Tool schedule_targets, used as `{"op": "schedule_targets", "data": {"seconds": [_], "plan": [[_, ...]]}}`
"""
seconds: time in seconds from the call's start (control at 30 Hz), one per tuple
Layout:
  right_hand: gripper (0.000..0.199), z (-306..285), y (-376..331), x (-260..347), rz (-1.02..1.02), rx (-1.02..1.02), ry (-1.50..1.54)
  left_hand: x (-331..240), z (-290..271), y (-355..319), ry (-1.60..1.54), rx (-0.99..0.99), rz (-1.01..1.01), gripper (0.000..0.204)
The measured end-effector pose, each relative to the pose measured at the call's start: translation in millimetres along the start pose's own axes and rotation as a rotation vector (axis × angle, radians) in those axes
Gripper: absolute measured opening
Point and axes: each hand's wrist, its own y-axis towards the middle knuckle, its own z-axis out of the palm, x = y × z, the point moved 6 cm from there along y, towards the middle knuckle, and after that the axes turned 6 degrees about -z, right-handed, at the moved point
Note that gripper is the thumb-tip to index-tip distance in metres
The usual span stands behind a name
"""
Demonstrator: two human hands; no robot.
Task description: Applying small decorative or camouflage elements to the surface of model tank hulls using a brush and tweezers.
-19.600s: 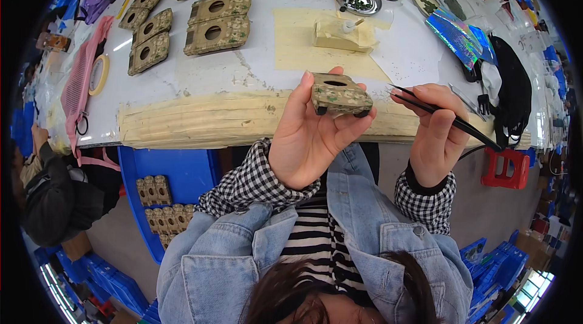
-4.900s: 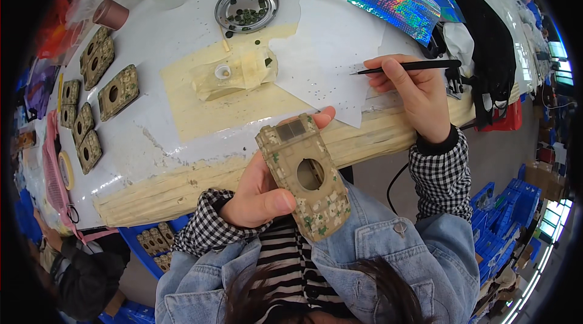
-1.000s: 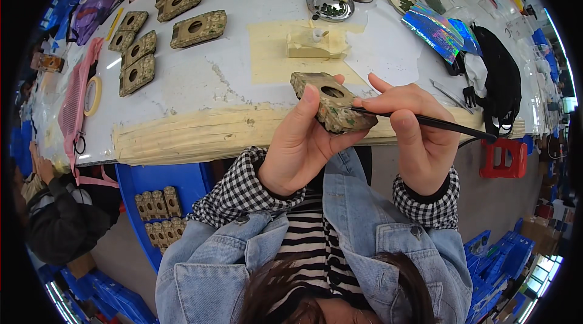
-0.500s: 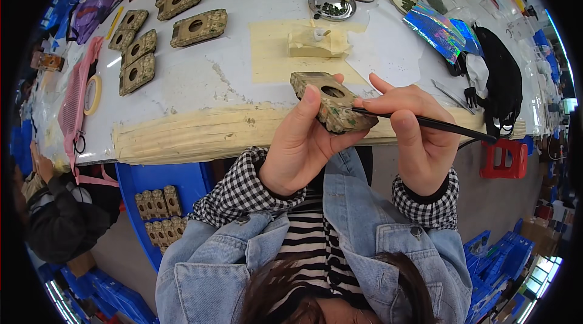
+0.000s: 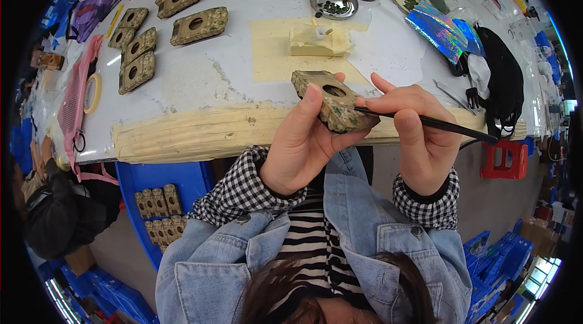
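Observation:
My left hand (image 5: 297,142) grips a camouflage-painted model tank hull (image 5: 340,110) by its edges, thumb on top, holding it tilted above the table's front edge. A round hole opens in the hull's upper face. Black tweezers (image 5: 443,125) are pinched in my right hand (image 5: 422,136), their tip at the hull's surface just beside the hole. Whether anything tiny sits in the tip is too small to tell. Beyond the hull, a small block wrapped in masking tape (image 5: 317,49) carries a little white cup (image 5: 320,32).
Several similar hulls (image 5: 198,25) lie at the left, more in a blue crate (image 5: 135,184) below. A round metal dish (image 5: 334,3) holds small dark green bits. Metal tweezers (image 5: 452,94) and a black strapped bag (image 5: 501,81) lie right. A co-worker (image 5: 67,214) sits left.
My hands, the hull and the tweezers hold almost the same position. At the left, the co-worker's arm and body have shifted slightly.

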Motion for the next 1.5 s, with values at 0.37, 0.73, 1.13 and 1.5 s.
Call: {"op": "schedule_targets", "data": {"seconds": [0.37,0.73,1.13,1.5], "plan": [[0.017,0.5,-0.4,-1.1,0.009,0.002,0.017,-0.2,-2.1,-0.2,0.007,-0.031,0.014,0.046],[0.017,0.3,-1.4,-4.4,0.036,-0.018,0.054,0.4,-4.6,-0.3,0.08,-0.054,0.028,0.057],[0.017,0.4,-1.1,-4.7,0.031,-0.01,0.042,-0.1,-4.7,-0.1,0.081,-0.042,0.032,0.057],[0.016,1.2,-1.0,-5.1,0.025,-0.007,0.038,-0.1,-5.5,0.1,0.085,-0.05,0.021,0.057]]}}
